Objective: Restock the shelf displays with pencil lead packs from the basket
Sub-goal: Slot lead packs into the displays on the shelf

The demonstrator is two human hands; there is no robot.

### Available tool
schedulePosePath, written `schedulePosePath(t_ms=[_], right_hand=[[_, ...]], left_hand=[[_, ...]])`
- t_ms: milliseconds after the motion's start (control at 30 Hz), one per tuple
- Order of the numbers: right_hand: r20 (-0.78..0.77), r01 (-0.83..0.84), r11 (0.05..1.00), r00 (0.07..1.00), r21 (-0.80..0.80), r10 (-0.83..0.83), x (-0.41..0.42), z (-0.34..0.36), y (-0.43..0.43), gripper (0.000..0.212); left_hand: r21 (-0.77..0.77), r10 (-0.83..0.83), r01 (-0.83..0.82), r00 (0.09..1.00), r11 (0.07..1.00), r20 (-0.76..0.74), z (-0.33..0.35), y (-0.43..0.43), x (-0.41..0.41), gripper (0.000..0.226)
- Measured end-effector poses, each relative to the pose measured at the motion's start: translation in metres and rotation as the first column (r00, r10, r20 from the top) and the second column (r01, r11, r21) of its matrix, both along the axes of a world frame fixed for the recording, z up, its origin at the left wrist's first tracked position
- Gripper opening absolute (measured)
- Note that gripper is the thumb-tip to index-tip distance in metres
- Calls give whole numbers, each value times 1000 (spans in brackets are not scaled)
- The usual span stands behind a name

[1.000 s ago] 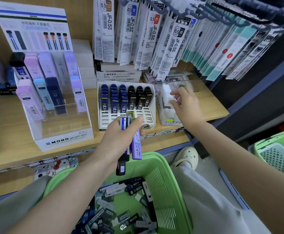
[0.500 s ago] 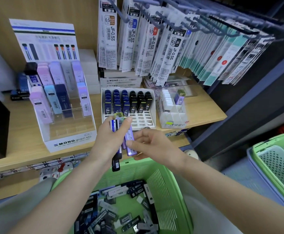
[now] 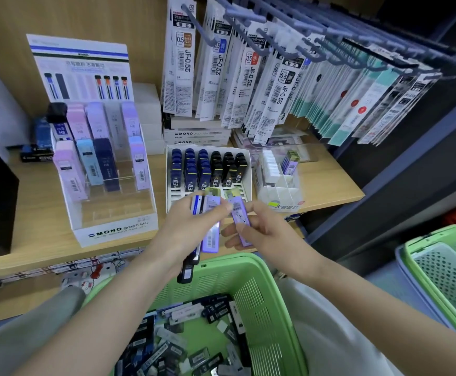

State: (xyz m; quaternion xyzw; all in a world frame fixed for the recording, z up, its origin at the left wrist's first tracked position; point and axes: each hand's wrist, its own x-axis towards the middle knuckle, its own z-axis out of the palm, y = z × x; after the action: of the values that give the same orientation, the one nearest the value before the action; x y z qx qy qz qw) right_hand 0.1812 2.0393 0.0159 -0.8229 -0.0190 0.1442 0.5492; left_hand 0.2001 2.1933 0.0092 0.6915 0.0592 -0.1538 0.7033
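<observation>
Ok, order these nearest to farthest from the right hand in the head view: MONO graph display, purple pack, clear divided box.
1. purple pack: pinched in the right hand itself.
2. clear divided box: on the shelf just beyond, slightly right.
3. MONO graph display: far left, past the left hand gripping lead packs.

Your bare left hand (image 3: 186, 229), its forearm reaching in from seven o'clock, grips a fanned bunch of slim blue and lilac plastic lead packs (image 3: 211, 240), while your bare right hand (image 3: 264, 232), its forearm entering from four o'clock, pinches one lilac plastic pack (image 3: 239, 213) just beside it.
</observation>
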Motion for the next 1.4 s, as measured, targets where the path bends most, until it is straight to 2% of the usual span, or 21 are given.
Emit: schedulePosePath(t_ms=[33, 133, 233, 300, 367, 467, 567, 700, 1033, 1200, 1333, 1400], right_hand=[[40, 10, 999, 999, -52, -8, 0, 1, -3, 10], [135, 73, 983, 990, -170, -50, 5, 3, -15, 33], [275, 230, 946, 947, -228, -164, 21, 16, -38, 19], [387, 371, 894, 885, -252, -258, 37, 20, -60, 7], [465, 495, 826, 818, -269, -338, 55, 18, -83, 14], [466, 568, 758, 792, -321, -395, 83, 9, -108, 13], [440, 576, 742, 797, -344, -415, 105, 1, -121, 20], [524, 547, 696, 804, -466, -281, 123, -11, -128, 21], [622, 521, 717, 768, -464, -156, 130, -12, -132, 21], [568, 447, 669, 822, -594, -46, 130, -19, -135, 21], [510, 473, 695, 842, -542, -175, 130, -20, -137, 17], [525, 483, 681, 834, -551, -168, 131, -21, -137, 14]], left_hand=[[7, -26, 26, 1000, 1000, 9, -1, -2, -1, 22], [17, -51, 51, 999, 999, -4, -3, -9, -1, 15], [13, -42, 42, 999, 999, -14, -5, -12, 1, 17], [5, -16, 16, 999, 1000, -32, -6, -14, 3, 20], [-6, -11, 11, 998, 1000, -60, -6, -16, 5, 20], [8, -25, 26, 997, 1000, -70, -8, -21, 8, 20], [24, -26, 28, 996, 999, -84, -11, -25, 10, 24], [26, -22, 25, 994, 999, -107, -12, -29, 13, 24], [25, -19, 22, 992, 999, -127, -13, -31, 17, 21], [28, -10, 14, 991, 1000, -134, -13, -32, 17, 19], [23, -4, 7, 990, 1000, -139, -14, -33, 17, 18], [22, -8, 11, 991, 1000, -134, -14, -34, 17, 19]])
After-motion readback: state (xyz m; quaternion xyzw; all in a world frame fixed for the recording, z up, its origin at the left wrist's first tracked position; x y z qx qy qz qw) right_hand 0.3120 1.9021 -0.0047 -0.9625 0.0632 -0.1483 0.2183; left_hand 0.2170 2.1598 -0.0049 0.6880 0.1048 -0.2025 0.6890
